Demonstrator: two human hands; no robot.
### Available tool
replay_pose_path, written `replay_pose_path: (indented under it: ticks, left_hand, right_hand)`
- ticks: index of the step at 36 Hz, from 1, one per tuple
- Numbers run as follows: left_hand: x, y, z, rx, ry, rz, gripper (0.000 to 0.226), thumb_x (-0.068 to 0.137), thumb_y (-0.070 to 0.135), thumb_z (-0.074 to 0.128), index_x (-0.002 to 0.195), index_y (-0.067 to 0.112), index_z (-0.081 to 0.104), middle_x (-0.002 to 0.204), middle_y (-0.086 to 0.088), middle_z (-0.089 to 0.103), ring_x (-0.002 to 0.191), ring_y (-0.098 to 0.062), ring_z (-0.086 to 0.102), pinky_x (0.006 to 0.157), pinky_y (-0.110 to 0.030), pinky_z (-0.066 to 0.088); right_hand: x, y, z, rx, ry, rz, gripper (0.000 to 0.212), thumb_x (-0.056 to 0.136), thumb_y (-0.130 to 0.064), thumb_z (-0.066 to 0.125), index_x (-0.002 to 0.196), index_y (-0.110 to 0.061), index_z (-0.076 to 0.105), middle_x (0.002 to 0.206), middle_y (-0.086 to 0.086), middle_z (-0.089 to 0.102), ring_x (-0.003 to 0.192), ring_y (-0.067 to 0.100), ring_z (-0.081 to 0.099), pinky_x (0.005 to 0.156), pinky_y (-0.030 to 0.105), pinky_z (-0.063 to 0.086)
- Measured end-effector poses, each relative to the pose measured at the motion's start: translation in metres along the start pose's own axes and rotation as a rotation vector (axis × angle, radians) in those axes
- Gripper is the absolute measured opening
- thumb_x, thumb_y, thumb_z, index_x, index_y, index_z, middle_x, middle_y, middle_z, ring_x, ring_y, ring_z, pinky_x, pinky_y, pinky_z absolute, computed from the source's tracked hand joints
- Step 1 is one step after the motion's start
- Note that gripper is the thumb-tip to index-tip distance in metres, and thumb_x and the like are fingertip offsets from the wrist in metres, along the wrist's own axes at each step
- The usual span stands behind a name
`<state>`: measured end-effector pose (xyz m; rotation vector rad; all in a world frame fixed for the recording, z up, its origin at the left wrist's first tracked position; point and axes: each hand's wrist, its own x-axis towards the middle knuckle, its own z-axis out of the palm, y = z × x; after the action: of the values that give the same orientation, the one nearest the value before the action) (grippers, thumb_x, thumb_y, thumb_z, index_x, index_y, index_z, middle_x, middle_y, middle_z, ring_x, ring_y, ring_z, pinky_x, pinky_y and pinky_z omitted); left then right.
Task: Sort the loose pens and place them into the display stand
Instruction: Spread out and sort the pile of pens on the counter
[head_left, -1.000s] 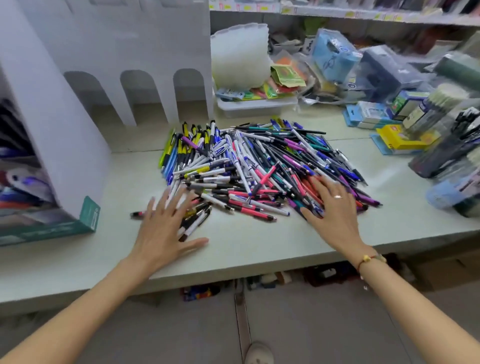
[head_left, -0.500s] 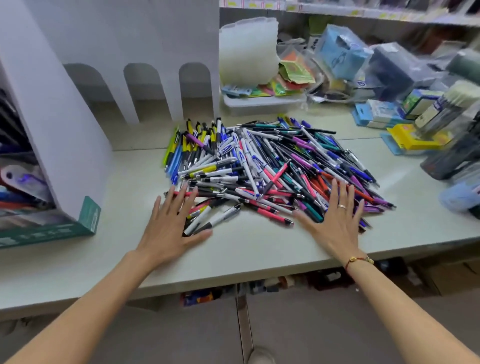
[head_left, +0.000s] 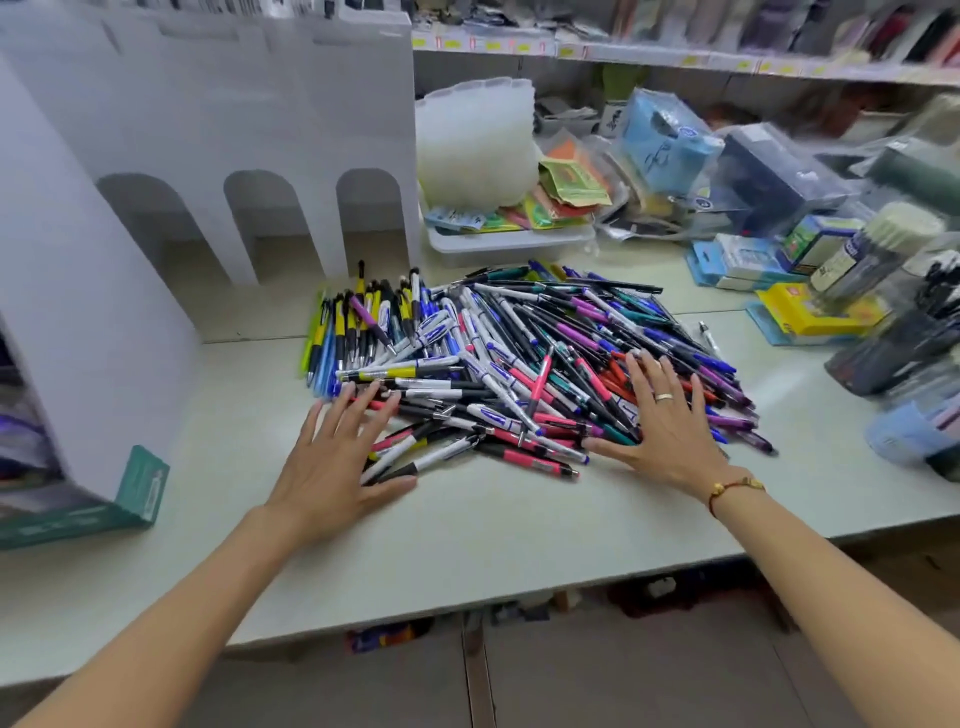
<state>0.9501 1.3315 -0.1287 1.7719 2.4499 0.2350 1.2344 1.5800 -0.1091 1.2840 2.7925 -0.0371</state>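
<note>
Our left hand (head_left: 332, 462) and right hand (head_left: 670, 421) lie flat with fingers spread, grasping nothing, on the near edge of the pens (head_left: 519, 364). The heap runs ahead of and between both hands, most pens pointing away or slantwise. The display stand (head_left: 218, 156) lies beyond our left hand, the nearer one.

Multicoloured pens (head_left: 519, 358) heaped (mostly flat) beside white display stand (head_left: 218, 156).

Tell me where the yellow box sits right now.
In the head view the yellow box lies at the table's right side, right of the pen pile, in front of the blue packs.
</note>
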Motion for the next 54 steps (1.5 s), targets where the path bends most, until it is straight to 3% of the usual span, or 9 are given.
replay_pose_path:
  ticks: [4,9,18,23,28,35,44,49,54]
  left_hand:
    - [-0.009,0.004,-0.008,0.000,0.033,-0.040,0.098,0.071,0.089,0.014,0.152,0.034,0.001,0.159,0.008,-0.003,0.147,-0.015,-0.006,0.116,-0.038,-0.006]
    - [-0.041,0.009,-0.003,-0.104,0.158,-0.208,0.089,0.082,0.053,0.064,0.152,0.033,0.013,0.159,0.005,0.015,0.147,-0.020,0.012,0.117,-0.044,0.009]
    - [-0.065,0.007,0.002,-0.120,0.153,-0.419,0.067,0.102,0.036,0.028,0.142,0.030,-0.025,0.153,0.009,-0.026,0.139,-0.015,-0.029,0.115,-0.044,-0.012]
    - [-0.044,-0.013,0.012,-0.170,0.092,-0.295,0.065,0.083,0.050,-0.007,0.142,0.033,-0.027,0.153,0.015,-0.027,0.140,-0.010,-0.032,0.112,-0.034,-0.023]
    - [-0.019,-0.014,0.016,-0.211,0.153,-0.287,0.083,0.076,0.080,-0.013,0.148,0.037,-0.014,0.154,0.019,-0.017,0.142,-0.004,-0.022,0.118,-0.039,-0.013]
    - [-0.018,-0.011,0.013,-0.203,0.117,-0.270,0.100,0.073,0.087,0.024,0.151,0.035,-0.009,0.158,0.015,-0.010,0.145,-0.009,-0.017,0.116,-0.036,-0.016]
    - [-0.041,0.011,-0.007,-0.378,0.121,-0.457,0.107,0.075,0.053,0.073,0.153,0.013,0.011,0.161,-0.002,0.011,0.148,-0.016,0.003,0.120,-0.039,0.000]
    - [-0.037,0.023,-0.008,-0.122,0.103,-0.043,0.100,0.080,0.065,0.060,0.154,0.027,0.005,0.159,0.009,-0.002,0.147,-0.009,-0.006,0.119,-0.035,-0.005]
    - [0.001,0.069,0.000,0.132,-0.001,0.405,0.085,0.087,0.071,0.036,0.154,0.024,0.011,0.160,-0.001,0.015,0.148,-0.022,0.007,0.118,-0.045,0.006]
  right_hand:
    - [-0.019,-0.003,-0.012,0.019,0.029,-0.088,0.127,0.052,-0.102,0.006,0.151,-0.025,-0.018,0.161,-0.002,-0.015,0.145,0.018,-0.021,0.117,0.050,-0.011]
    - [-0.044,-0.066,-0.010,0.070,0.216,-0.265,0.108,0.073,-0.090,0.027,0.154,-0.021,0.011,0.162,0.004,0.006,0.149,0.025,-0.002,0.117,0.051,-0.003]
    - [-0.009,-0.166,0.015,-0.025,0.159,-0.540,0.077,0.089,-0.074,0.021,0.151,-0.028,0.024,0.158,0.003,0.024,0.146,0.030,0.021,0.113,0.053,0.013]
    - [0.018,-0.159,0.019,-0.110,0.198,-0.529,0.079,0.089,-0.074,0.014,0.150,-0.025,0.029,0.152,0.002,0.037,0.141,0.028,0.033,0.113,0.047,0.019]
    - [0.025,-0.160,0.019,-0.109,0.192,-0.432,0.086,0.086,-0.075,0.021,0.147,-0.016,0.035,0.146,0.003,0.047,0.131,0.024,0.047,0.110,0.043,0.024]
    - [0.019,-0.164,0.007,-0.131,0.127,-0.444,0.079,0.083,-0.063,0.031,0.138,-0.010,0.050,0.138,0.010,0.055,0.123,0.028,0.055,0.103,0.050,0.041]
    - [-0.041,-0.135,-0.006,-0.065,0.216,-0.366,0.060,0.088,-0.038,0.062,0.142,-0.019,0.046,0.147,0.007,0.045,0.139,0.030,0.037,0.114,0.053,0.019]
    - [-0.062,-0.090,-0.001,0.074,0.159,-0.292,0.058,0.096,-0.051,0.029,0.147,-0.022,0.037,0.151,0.002,0.039,0.142,0.024,0.031,0.116,0.050,0.019]
    - [-0.065,-0.030,0.007,0.306,0.194,0.041,0.054,0.100,-0.044,0.037,0.147,-0.019,0.035,0.153,0.004,0.035,0.145,0.025,0.022,0.118,0.045,0.010]
